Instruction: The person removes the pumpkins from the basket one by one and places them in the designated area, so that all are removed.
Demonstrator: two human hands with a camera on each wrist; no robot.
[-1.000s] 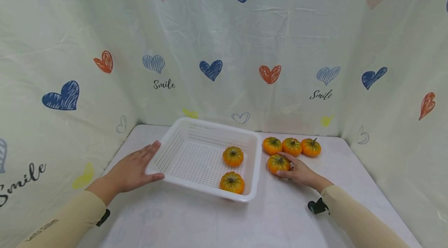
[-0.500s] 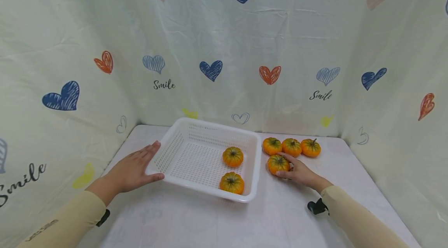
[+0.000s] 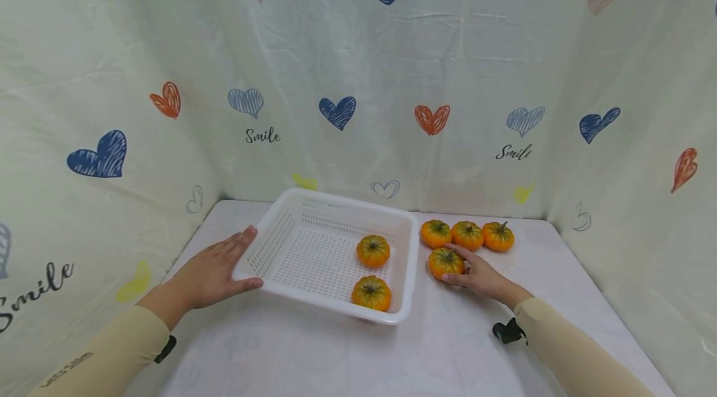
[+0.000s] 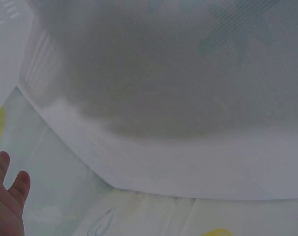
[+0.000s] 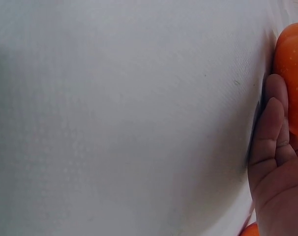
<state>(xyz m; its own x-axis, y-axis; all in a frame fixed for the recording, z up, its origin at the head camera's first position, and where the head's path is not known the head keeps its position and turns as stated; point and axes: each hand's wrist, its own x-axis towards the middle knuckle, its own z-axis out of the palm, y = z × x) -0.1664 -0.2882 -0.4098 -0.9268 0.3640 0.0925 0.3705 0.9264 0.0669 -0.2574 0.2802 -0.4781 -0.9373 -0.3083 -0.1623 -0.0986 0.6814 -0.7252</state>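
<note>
In the head view a white plastic basket stands on the table, with two small orange pumpkins inside near its right end: a farther pumpkin and a nearer pumpkin. My left hand is at the basket's left end, fingers straight and thumb spread along the rim. To the right of the basket, my right hand holds another green-streaked pumpkin between thumb and fingers. The right wrist view has the fingers along the side of this orange pumpkin, low by the tabletop.
Behind the held pumpkin, three more pumpkins stand in a row: one on the left, one in the middle and one on the right. A curtain printed with hearts surrounds the white table at the back and sides.
</note>
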